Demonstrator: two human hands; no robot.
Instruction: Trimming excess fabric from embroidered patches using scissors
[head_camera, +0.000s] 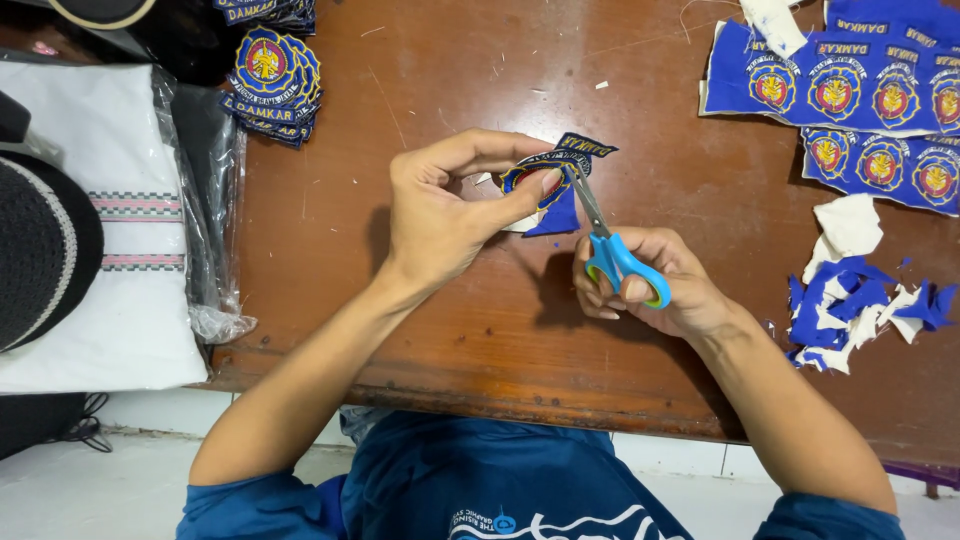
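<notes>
My left hand pinches a round embroidered patch of blue cloth between thumb and fingers, held above the brown wooden table. My right hand grips small scissors with blue and green handles. The metal blades point up and left into the edge of the patch. A strip of blue trim hangs off the patch near the blades.
A stack of cut round patches lies at the back left. Uncut blue sheets of patches lie at the back right. Blue and white scraps pile at the right. A white folded cloth in plastic lies left.
</notes>
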